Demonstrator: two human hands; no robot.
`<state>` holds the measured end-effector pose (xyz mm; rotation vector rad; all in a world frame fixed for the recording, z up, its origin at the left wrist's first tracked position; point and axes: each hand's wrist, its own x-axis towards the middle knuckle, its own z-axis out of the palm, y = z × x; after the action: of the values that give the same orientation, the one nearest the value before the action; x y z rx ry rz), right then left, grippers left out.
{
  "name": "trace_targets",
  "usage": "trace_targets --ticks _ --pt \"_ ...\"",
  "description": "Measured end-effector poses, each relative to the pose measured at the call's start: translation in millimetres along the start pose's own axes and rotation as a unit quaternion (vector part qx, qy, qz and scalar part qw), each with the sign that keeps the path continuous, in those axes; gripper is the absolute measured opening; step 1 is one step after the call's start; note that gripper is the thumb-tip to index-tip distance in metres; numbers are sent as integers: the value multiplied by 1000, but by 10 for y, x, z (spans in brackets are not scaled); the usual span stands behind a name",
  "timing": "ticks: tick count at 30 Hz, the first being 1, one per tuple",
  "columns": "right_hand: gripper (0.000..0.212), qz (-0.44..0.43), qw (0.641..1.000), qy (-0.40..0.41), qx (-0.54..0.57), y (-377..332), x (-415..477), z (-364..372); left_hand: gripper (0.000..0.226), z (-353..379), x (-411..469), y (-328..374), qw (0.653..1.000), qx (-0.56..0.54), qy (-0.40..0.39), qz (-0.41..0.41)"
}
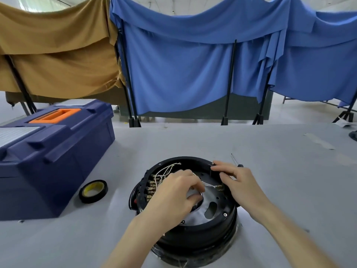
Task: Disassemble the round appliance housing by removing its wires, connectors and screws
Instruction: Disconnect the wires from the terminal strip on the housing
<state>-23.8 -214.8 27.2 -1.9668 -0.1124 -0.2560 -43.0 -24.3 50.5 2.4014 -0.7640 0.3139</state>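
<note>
The round black housing (pixel 222 229) sits on the grey table near me, its open side up. White wires (pixel 166 170) loop inside it from a row of brass connectors (pixel 151 187) along the left wall. My left hand (pixel 173 196) reaches into the middle of the housing with its fingers curled, pinching white wires there. My right hand (pixel 237 182) grips the housing's far right rim, thumb inside next to a brass terminal (pixel 219 187). A screw (pixel 225 214) shows on the right inner ledge.
A thin screwdriver (pixel 236 161) lies on the table just behind my right hand. A roll of black tape (pixel 93 191) lies left of the housing. A big blue toolbox (pixel 52 151) with an orange handle fills the left side. Draped cloth screens stand behind the table.
</note>
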Motion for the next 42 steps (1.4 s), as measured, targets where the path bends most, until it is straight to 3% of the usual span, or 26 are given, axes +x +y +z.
trace_targets --ticks 5,10,21,26,33,42 --pt "32 2 999 -8 53 62 -54 -36 11 42 70 -64 999 38 18 7" --pt "31 -8 997 3 72 122 -100 14 27 82 159 -20 989 125 20 72" --pt "33 -20 996 20 89 170 -91 69 20 180 246 -17 993 97 -11 66" --pt "33 -24 995 24 95 169 -94 73 12 159 209 16 987 136 11 88" --pt "34 -30 994 24 104 160 -109 69 8 154 224 59 973 199 -16 118" --pt "34 -24 994 25 104 172 -112 71 16 117 287 56 956 258 -59 128"
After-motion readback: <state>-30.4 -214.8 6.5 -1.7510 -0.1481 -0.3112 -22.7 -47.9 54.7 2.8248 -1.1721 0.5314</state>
